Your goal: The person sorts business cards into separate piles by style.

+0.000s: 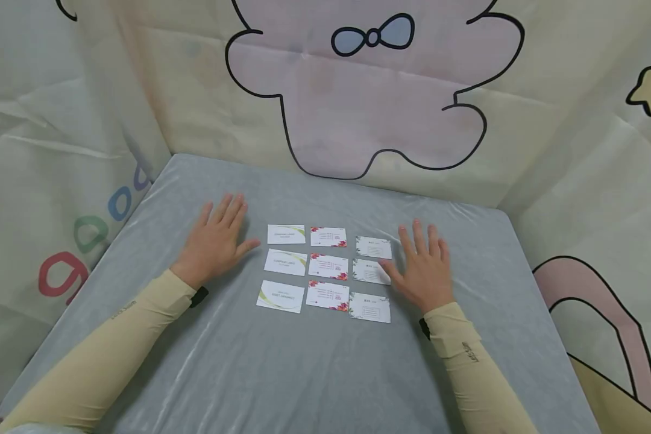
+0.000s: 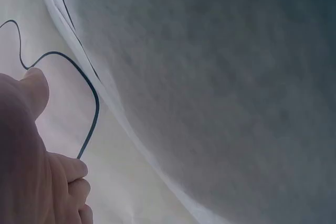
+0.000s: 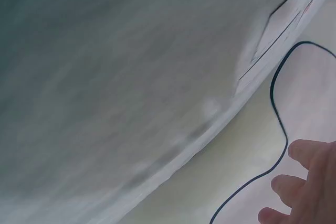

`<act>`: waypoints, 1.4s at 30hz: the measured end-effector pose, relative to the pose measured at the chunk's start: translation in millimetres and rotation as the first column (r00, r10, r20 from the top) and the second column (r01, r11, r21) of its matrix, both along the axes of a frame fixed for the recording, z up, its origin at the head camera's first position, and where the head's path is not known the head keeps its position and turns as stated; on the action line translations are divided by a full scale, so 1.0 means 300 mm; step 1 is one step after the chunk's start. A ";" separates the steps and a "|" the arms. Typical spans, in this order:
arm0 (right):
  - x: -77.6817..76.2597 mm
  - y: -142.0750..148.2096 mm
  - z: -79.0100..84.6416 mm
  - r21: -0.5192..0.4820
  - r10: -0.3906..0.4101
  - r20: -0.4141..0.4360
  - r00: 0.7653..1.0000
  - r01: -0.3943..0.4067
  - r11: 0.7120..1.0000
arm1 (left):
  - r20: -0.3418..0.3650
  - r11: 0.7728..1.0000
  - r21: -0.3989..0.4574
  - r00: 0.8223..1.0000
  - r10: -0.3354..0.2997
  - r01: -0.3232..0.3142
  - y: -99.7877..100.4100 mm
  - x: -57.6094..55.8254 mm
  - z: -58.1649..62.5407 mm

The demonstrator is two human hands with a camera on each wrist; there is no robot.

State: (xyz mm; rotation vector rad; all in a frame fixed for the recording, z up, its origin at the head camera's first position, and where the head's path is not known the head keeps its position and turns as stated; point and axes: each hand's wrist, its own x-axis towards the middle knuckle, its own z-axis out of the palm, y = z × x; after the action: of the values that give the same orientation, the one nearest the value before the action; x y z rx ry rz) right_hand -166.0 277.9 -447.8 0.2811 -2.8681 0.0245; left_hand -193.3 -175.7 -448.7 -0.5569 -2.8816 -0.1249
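Note:
Business cards lie in three columns on the table. The left column has white cards with a green swoosh (image 1: 285, 262). Red-flowered cards (image 1: 328, 266) make up the middle one, and cards with grey-green leaf corners (image 1: 370, 307) the right one. My left hand (image 1: 217, 241) is to the left of the cards, palm down, fingers straight and thumb spread toward them. At the right column, my right hand (image 1: 424, 268) has its fingers spread, its thumb overlapping the edge of the middle leaf card in the head view. Neither hand holds anything. Whether the hands touch the cloth is unclear.
A grey cloth (image 1: 239, 367) covers the table. Fabric curtains with cartoon drawings (image 1: 369, 114) stand behind it and at both sides. Cards show edge-on near the table rim in the right wrist view.

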 end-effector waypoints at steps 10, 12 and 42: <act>-0.073 -0.194 0.020 -0.009 0.157 0.114 0.981 -0.157 0.987 | 0.130 0.999 0.049 0.991 -0.014 0.008 0.096 0.014 -0.017; -0.088 -0.247 0.027 -0.017 0.199 0.130 0.971 -0.198 0.980 | 0.143 0.998 0.062 0.989 -0.030 0.021 0.127 0.018 -0.018; -0.284 -0.404 0.015 -0.209 0.405 0.350 0.845 -0.351 0.913 | 0.335 0.930 0.338 0.906 -0.260 0.142 0.305 -0.193 0.004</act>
State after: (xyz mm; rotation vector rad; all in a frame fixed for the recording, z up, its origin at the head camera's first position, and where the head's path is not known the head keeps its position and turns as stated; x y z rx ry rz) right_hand -251.1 156.8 -443.5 0.9073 -3.1187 0.3943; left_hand -251.4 -84.2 -447.5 -0.8498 -3.0574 -0.7800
